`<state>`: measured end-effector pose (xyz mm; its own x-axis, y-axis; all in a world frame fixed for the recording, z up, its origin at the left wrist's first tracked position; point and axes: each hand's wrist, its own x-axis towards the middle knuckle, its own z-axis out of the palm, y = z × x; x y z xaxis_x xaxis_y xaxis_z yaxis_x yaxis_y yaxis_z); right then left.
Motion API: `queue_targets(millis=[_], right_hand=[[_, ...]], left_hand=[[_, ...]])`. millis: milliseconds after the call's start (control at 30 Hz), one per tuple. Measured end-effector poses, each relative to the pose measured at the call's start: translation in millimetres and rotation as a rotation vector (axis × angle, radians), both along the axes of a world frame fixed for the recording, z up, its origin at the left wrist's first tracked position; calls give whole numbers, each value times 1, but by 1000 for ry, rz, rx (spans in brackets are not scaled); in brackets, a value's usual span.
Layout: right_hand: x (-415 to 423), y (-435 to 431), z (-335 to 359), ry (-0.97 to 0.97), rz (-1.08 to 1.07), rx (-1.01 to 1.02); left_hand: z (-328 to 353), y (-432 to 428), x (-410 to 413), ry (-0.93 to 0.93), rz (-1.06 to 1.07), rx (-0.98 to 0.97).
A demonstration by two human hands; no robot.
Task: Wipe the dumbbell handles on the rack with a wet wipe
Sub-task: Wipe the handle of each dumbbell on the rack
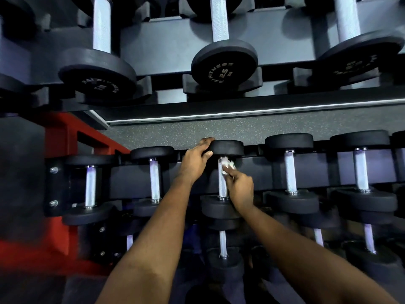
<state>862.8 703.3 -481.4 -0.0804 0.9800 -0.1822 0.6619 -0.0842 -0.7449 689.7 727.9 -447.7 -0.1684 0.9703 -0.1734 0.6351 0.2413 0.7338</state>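
while the left hand (197, 160) grips the far head of one dumbbell (230, 148) on the centre tier of the rack (324, 172), thumb on the head's near face and fingers curled over its rim, the right hand (240, 190) pinches a crumpled white wet wipe (226, 165) against the top of that dumbbell's handle (222, 189), just below the far head. counts: two hands, both grasping; one wipe; three rack tiers. upper tier: three dumbbells with handles in view, the middle one a dumbbell marked 25 (223, 64) on its near head, plus a fourth cut by the left edge. centre tier: five dumbbells with handles in view, the one being handled third from the left, plus a sixth cut by the right edge. lowest tier: four handles can be made out, all blurred. pose: both forearms are bare and reach forward from the bottom edge, converging on the same dumbbell; the left rises from lower centre, the right from the lower right corner, its wrist crossing over the dumbbell's near head. a red frame (61, 137) stands at the left, and speckled grey floor (219, 130) shows between the upper and centre tiers.
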Motion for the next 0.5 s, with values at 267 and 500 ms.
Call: queue_targets(millis=[267, 500], right_hand=[[-20, 1, 14, -24, -292, -224], [-19, 8, 0, 102, -299, -451]], left_hand=[[1, 1, -2, -22, -9, -10], [3, 1, -3, -11, -11, -35]])
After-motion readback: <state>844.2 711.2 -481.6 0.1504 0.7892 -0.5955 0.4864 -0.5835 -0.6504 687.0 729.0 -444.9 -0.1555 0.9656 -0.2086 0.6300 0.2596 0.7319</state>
